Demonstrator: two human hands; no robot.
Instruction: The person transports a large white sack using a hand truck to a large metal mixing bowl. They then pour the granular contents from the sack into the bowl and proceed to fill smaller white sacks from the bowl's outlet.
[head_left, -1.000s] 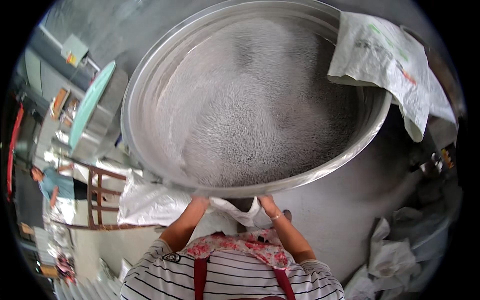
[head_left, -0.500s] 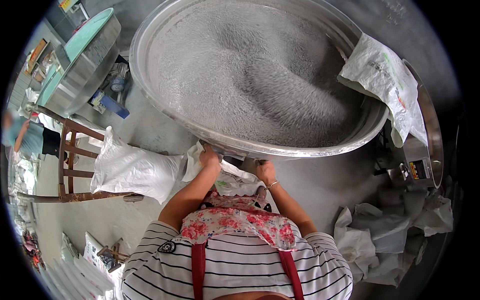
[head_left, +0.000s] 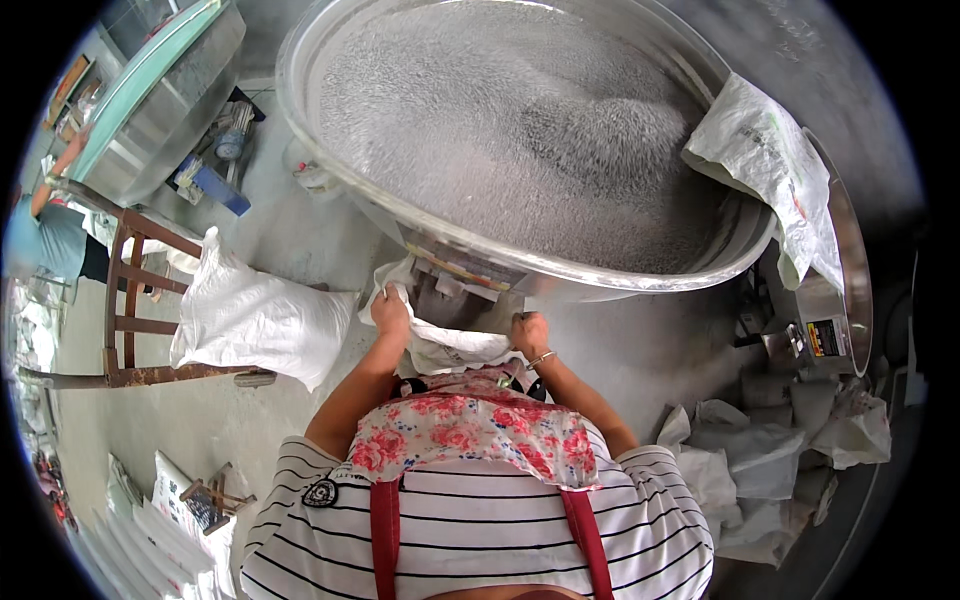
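My left hand (head_left: 391, 311) is closed on the left edge of a white woven sack (head_left: 455, 346). Its mouth gapes between my hands, in front of my floral apron. On the opposite edge, my right hand (head_left: 530, 334), with a bracelet at the wrist, is closed as well. Just beyond the sack rises a large round metal pan (head_left: 440, 225). Grey granules (head_left: 480, 130) fill much of it, blurred as they tumble. What lies inside the sack is mostly hidden.
Left of me, a full white sack (head_left: 262, 312) rests on a wooden chair (head_left: 125, 300). A second metal pan (head_left: 180, 120) and a person in a teal top (head_left: 52, 235) are further left. An empty sack (head_left: 765, 165) drapes over the right rim; crumpled sacks (head_left: 750, 455) lie lower right.
Both hands have drawn back from the pan toward my body, pulling the sack's edges with them. The sack's mouth shows wider. The granules have shifted, and the person at left has reached up.
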